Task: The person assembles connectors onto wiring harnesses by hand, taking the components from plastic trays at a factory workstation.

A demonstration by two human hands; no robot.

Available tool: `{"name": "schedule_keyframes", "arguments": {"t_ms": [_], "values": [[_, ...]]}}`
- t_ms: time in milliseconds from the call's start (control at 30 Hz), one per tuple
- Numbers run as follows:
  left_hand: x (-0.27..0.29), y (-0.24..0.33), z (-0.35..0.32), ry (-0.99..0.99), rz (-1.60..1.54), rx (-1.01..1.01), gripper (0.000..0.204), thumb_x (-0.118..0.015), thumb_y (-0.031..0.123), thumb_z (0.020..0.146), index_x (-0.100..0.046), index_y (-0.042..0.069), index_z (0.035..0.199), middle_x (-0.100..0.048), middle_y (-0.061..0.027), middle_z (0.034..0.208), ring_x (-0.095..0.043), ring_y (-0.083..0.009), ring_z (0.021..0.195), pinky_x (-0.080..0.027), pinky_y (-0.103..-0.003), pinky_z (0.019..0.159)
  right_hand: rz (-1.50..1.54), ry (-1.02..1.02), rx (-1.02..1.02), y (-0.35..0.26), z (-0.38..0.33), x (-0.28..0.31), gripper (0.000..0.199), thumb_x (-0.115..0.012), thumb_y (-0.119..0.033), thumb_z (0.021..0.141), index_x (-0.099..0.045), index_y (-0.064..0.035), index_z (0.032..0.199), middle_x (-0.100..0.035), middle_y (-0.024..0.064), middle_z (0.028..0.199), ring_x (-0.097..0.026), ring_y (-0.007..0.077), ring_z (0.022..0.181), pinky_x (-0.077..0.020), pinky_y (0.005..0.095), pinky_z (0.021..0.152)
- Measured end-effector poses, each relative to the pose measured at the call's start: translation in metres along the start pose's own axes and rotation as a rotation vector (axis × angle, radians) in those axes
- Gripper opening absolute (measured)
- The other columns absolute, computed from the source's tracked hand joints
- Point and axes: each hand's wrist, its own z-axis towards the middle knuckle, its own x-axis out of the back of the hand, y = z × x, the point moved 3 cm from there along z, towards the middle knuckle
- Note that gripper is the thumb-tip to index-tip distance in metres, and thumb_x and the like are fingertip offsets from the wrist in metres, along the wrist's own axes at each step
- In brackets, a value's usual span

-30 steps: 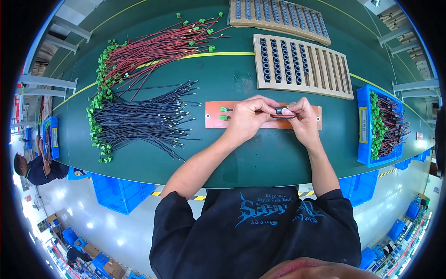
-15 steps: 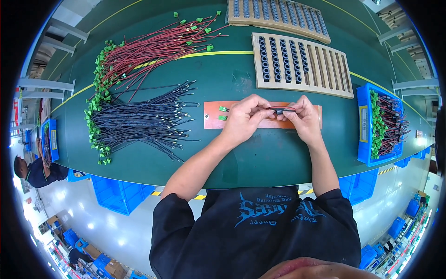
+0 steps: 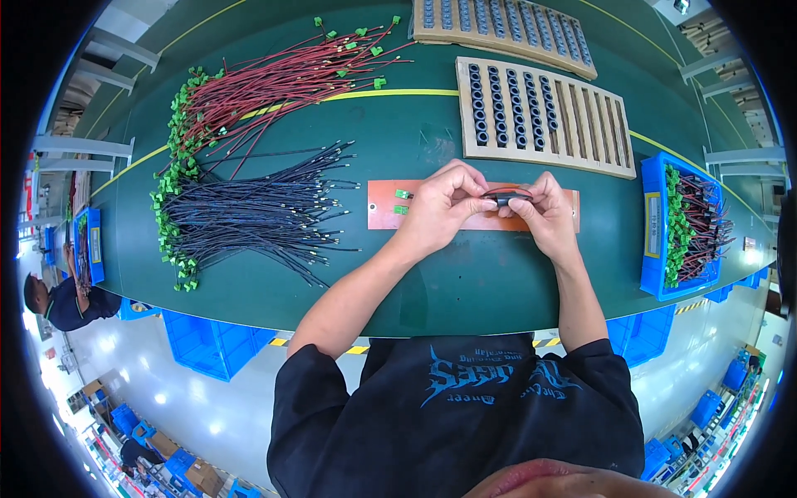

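Both hands (image 3: 438, 212) (image 3: 550, 217) pinch a black cylinder (image 3: 508, 199) (the right-side blue bin (image 3: 656, 270) holds green-tipped wires (image 3: 679, 220)).

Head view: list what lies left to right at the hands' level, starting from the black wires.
Green-ended bundle of thin black wires, two small green connectors, left hand, small black cylinder, right hand, rectangular blue plastic bin.

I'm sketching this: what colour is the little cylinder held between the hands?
The cylinder is black, seen best in the head view.
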Motion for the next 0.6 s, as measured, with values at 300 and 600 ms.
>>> {"name": "schedule_keyframes", "arguments": {"t_ms": [300,600], "values": [[0.001,0.001,-0.003,0.072,-0.259,0.195,0.013,-0.066,-0.006,0.093,-0.054,-0.002,0.093,-0.066,-0.0085,0.095,-0.07,-0.0146,0.092,-0.06,-0.027,0.08,-0.395,-0.042,0.227,-0.021,0.002,-0.005,0.012,-0.062,-0.002,0.098,-0.051,-0.0005,0.102,-0.065,0.014,0.108,-0.068,0.0152,0.093,-0.056,0.0276,0.082],[-0.001,0.004,-0.007,0.097,-0.127,0.108,0.013,-0.067,0.0,0.095,-0.054,-0.001,0.098,-0.067,-0.0078,0.096,-0.065,-0.0103,0.089,-0.055,-0.027,0.082,-0.036,-0.085,0.139,-0.016,0.004,-0.004,0.012,-0.061,0.005,0.097,-0.05,0.0021,0.1,-0.061,0.0147,0.106,-0.07,0.0213,0.094,-0.0581,0.0311,0.082]]}}
